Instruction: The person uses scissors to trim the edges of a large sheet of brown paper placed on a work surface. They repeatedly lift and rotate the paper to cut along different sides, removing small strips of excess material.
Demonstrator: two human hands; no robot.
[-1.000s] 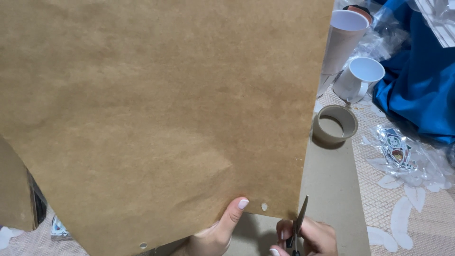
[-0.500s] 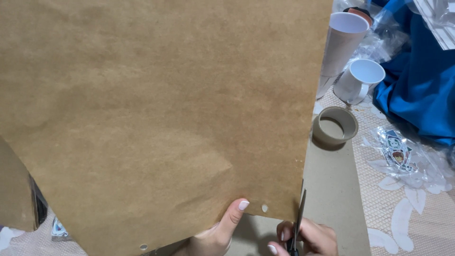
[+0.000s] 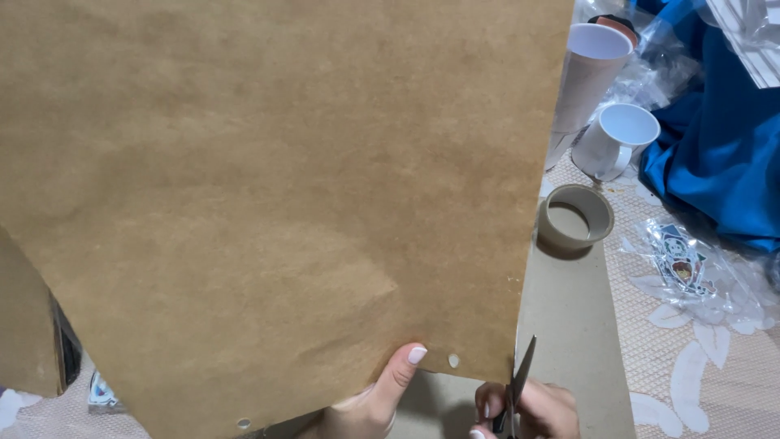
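- The left hand (image 3: pixel 370 402) pinches the lower edge of a large sheet of brown paper (image 3: pixel 276 187), thumb pressed on its near face; the sheet is held up and fills most of the view.
- The right hand (image 3: pixel 532 410) is closed through the handles of the scissors (image 3: pixel 518 386); the blades stand slightly parted, just at the sheet's lower right corner.
- To cut cleanly, the paper is best kept taut and the blades in line with its right edge.
- On the counter (image 3: pixel 569 325) beyond: a tape roll (image 3: pixel 575 216), a white cup (image 3: pixel 616 140), blue cloth (image 3: pixel 715 154).
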